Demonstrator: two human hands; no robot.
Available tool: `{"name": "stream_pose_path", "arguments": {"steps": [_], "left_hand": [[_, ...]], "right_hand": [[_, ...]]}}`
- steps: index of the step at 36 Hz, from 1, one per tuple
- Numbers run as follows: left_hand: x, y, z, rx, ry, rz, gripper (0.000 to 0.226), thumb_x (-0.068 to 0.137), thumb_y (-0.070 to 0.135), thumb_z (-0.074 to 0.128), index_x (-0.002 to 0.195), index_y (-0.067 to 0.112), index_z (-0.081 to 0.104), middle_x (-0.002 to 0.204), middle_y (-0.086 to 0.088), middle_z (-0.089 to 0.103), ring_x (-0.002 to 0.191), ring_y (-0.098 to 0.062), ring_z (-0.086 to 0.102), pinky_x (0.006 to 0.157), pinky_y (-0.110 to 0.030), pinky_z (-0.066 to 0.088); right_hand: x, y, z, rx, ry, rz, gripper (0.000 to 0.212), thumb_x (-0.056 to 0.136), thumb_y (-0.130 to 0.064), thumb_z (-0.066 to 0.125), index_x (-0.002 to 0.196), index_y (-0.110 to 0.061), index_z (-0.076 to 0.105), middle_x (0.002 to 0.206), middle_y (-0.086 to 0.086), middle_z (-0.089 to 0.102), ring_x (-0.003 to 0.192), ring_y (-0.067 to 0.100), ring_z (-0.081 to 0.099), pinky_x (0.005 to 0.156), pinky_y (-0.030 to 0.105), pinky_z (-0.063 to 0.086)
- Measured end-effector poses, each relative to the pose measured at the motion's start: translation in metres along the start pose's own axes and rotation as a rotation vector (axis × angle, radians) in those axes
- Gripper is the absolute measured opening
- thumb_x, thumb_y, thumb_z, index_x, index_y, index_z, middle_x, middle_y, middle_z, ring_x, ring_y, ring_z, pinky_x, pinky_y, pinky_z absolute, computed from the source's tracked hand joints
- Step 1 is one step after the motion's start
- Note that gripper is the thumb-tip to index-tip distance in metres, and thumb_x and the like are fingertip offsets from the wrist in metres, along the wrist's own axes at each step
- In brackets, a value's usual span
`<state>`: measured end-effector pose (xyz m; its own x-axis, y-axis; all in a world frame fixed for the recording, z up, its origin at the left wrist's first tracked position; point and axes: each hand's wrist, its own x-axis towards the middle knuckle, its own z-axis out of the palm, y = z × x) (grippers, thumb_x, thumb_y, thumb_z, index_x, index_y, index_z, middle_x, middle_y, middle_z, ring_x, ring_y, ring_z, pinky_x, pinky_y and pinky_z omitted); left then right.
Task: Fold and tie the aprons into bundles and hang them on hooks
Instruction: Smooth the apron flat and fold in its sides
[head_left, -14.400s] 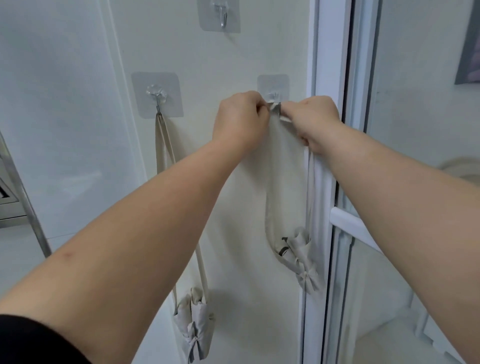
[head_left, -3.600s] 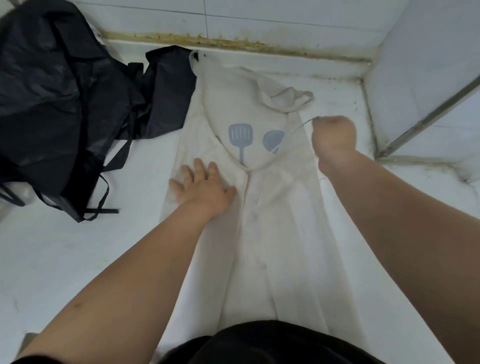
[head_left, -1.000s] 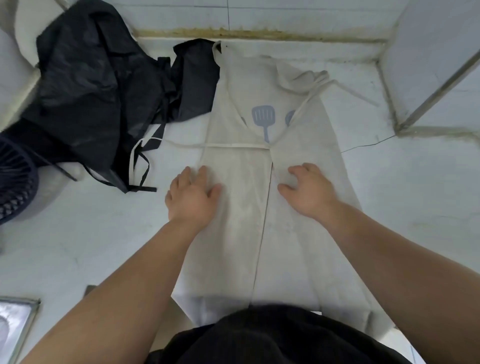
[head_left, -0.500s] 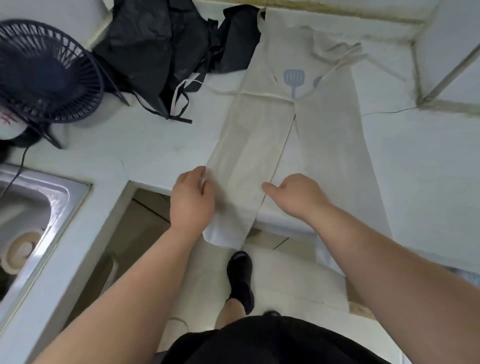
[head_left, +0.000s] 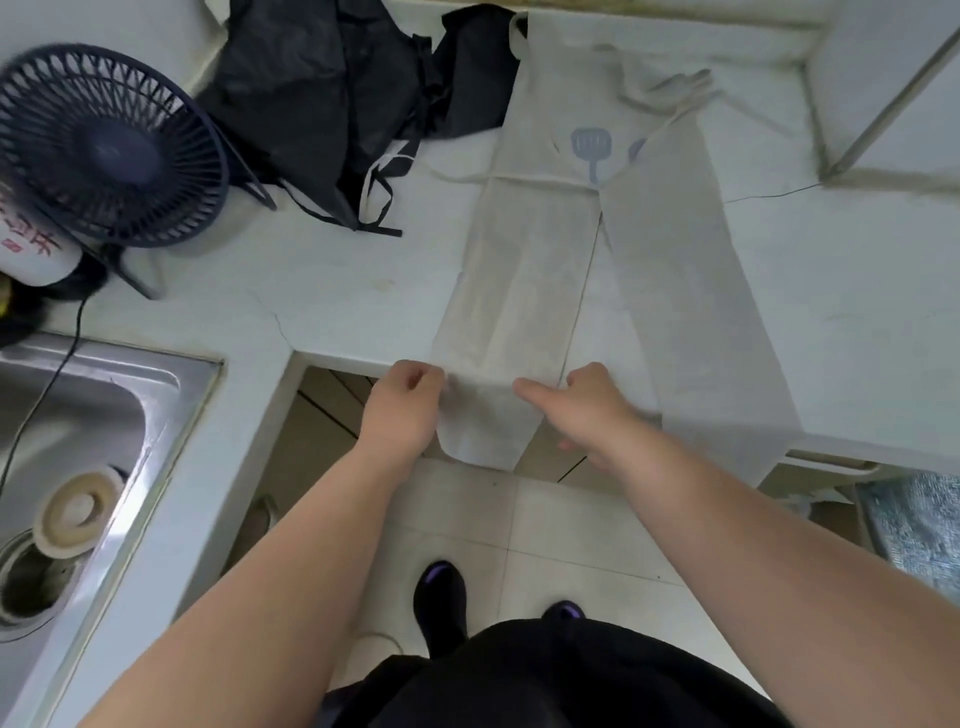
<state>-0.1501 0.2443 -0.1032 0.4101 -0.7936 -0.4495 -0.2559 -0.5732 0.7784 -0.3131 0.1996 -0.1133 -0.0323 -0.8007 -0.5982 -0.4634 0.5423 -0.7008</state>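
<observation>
Beige apron (head_left: 530, 291), folded lengthwise, was gripped at its hem by left hand (head_left: 402, 410) and right hand (head_left: 592, 405); rolling upward was judged next.

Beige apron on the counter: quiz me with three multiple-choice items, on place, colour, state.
1. The fan stands: A) left of the black apron B) in the sink C) on the floor.
2. On the beige apron the spatula print is: A) red B) blue-grey C) green.
3. Its lower end is: A) rolled up B) knotted C) hanging off the counter edge.
A: it sits beside the black heap. B: the print reads blue-grey. C: left hand and right hand grip the hanging end.
</observation>
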Motion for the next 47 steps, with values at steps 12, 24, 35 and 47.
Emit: {"name": "stream_pose_path", "arguments": {"steps": [12, 24, 35, 47], "left_hand": [[0.009, -0.007, -0.008, -0.072, -0.221, -0.094, 0.027, 0.1, 0.036, 0.042, 0.102, 0.018, 0.062, 0.109, 0.001, 0.06, 0.101, -0.014, 0.053, 0.087, -0.029, 0.036], [0.011, -0.007, 0.006, -0.22, -0.406, -0.168, 0.037, 0.105, 0.038, 0.027, 0.093, 0.028, 0.061, 0.096, 0.013, 0.065, 0.098, -0.006, 0.056, 0.098, -0.037, 0.031], [0.012, -0.006, 0.025, -0.198, -0.423, -0.088, 0.016, 0.094, 0.035, 0.059, 0.089, 0.021, 0.065, 0.097, 0.009, 0.065, 0.1, -0.013, 0.056, 0.095, -0.033, 0.041], [0.005, -0.006, 0.041, -0.3, -0.26, 0.053, 0.02, 0.092, 0.029, 0.063, 0.083, 0.016, 0.05, 0.075, -0.001, 0.056, 0.068, -0.017, 0.049, 0.064, -0.028, 0.04]], "right_hand": [[-0.013, -0.004, -0.008, -0.019, 0.144, -0.119, 0.053, 0.092, -0.02, 0.058, 0.139, -0.007, 0.036, 0.118, 0.008, 0.052, 0.088, 0.018, 0.051, 0.077, 0.023, 0.037], [-0.012, 0.006, -0.028, -0.258, 0.192, -0.141, 0.037, 0.099, -0.014, 0.04, 0.136, -0.011, 0.034, 0.107, 0.01, 0.055, 0.082, 0.022, 0.052, 0.064, 0.026, 0.035], [-0.009, -0.001, -0.049, -0.435, 0.153, -0.154, 0.038, 0.099, -0.012, 0.045, 0.136, -0.011, 0.037, 0.126, 0.013, 0.052, 0.104, 0.029, 0.053, 0.075, 0.025, 0.036], [-0.006, 0.001, -0.066, -0.437, 0.173, -0.161, 0.035, 0.099, -0.019, 0.045, 0.131, -0.009, 0.038, 0.122, 0.015, 0.054, 0.104, 0.031, 0.053, 0.078, 0.029, 0.037]]}}
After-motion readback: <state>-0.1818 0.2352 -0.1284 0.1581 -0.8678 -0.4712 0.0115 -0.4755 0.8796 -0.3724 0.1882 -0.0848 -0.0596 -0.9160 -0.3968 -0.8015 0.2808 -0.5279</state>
